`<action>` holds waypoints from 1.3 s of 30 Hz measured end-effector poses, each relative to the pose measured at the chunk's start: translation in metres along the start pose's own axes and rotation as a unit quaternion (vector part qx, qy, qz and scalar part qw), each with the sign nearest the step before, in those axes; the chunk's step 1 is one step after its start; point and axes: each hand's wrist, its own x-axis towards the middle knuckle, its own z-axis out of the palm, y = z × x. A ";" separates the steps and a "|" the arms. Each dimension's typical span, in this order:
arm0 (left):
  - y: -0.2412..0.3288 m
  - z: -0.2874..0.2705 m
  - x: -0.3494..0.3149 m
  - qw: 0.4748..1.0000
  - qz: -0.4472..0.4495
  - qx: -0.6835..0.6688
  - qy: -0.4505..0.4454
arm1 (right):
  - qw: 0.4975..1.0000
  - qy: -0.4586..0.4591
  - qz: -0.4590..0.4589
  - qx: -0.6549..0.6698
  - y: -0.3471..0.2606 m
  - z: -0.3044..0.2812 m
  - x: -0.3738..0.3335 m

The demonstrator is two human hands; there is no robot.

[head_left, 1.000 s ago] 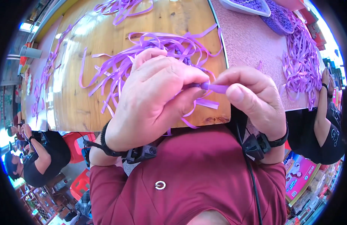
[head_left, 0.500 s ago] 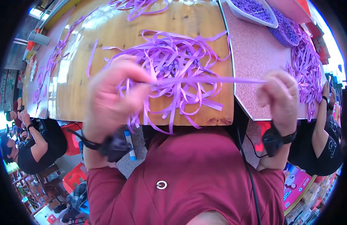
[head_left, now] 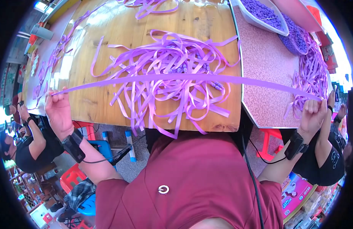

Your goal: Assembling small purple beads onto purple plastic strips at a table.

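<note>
A long purple ribbon (head_left: 184, 77) is stretched taut across the front of me. My left hand (head_left: 58, 110), fingers closed, pinches one end at the far left. Out to the right, my right hand (head_left: 313, 114) is closed on the other end. Below the stretched band lies a tangled pile of purple ribbons (head_left: 161, 61) on the wooden table (head_left: 96, 108); small purple beads (head_left: 180, 70) show among them. Several ribbon ends hang over the table's near edge. Both wrists wear black devices with cables.
On the pinkish side table (head_left: 262, 68) at right stand a white tub of purple beads (head_left: 262, 13), a second bead container (head_left: 294, 36) and a heap of ribbons (head_left: 312, 74). More ribbons (head_left: 151, 7) lie at the far edge. People sit on both sides; red and blue stools stand behind.
My hands have moved far apart, the left outward to the left and the right outward to the right. The ribbon between them now spans a much greater length.
</note>
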 end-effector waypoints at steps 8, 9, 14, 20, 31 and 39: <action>-0.038 0.082 0.006 0.974 0.094 -0.206 0.017 | 0.987 0.003 -0.080 0.141 0.011 -0.002 0.011; -0.041 0.090 0.006 0.969 0.094 -0.227 0.013 | 0.981 0.018 -0.079 0.176 0.012 0.004 0.011; -0.045 0.092 0.002 0.976 0.121 -0.181 0.016 | 0.892 -0.002 -0.029 0.450 0.011 0.021 0.018; -0.039 0.097 -0.004 0.979 0.138 -0.140 0.051 | 0.933 0.038 0.029 0.357 0.013 -0.010 0.021; -0.073 0.156 0.018 0.977 -0.052 -0.129 -0.162 | 0.991 0.104 0.081 0.012 0.049 0.107 0.020; -0.102 0.232 0.014 0.954 -0.145 0.119 -0.234 | 0.973 -0.125 0.086 -0.172 0.079 0.193 0.010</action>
